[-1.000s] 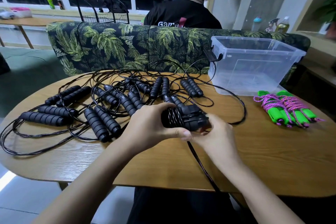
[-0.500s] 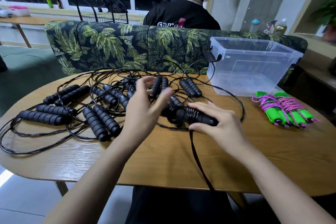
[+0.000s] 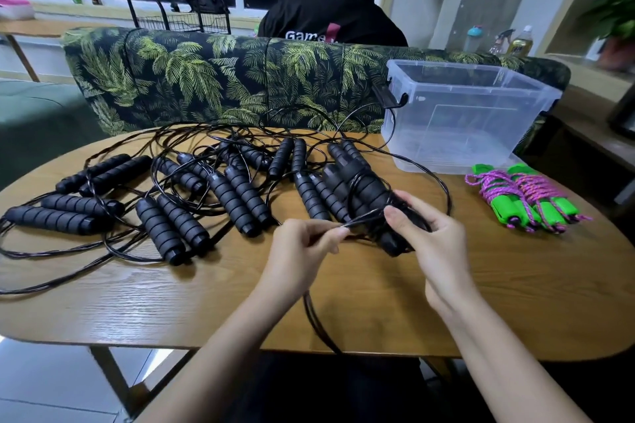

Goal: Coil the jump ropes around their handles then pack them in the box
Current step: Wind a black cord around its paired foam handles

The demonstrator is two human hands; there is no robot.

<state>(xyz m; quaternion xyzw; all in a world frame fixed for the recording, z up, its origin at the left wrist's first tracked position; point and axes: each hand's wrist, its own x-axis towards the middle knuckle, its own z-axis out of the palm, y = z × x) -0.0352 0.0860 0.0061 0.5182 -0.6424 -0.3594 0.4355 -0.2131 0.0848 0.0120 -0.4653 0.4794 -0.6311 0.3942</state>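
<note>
Cord (image 3: 364,218) looks thin and springy to me: my left hand (image 3: 302,247) pinches it taut at 9 o'clock of the 2 soft foam handles (image 3: 371,189) my right hand (image 3: 433,240) clamps.

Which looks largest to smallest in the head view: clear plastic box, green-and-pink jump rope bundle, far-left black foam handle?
1. clear plastic box
2. green-and-pink jump rope bundle
3. far-left black foam handle
The last two are similar in length, but the bundle is wider.

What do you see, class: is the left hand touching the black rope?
Touching. The head view shows the left hand pinching a strand of the black rope, which runs to the handles gripped by the right hand.
</note>
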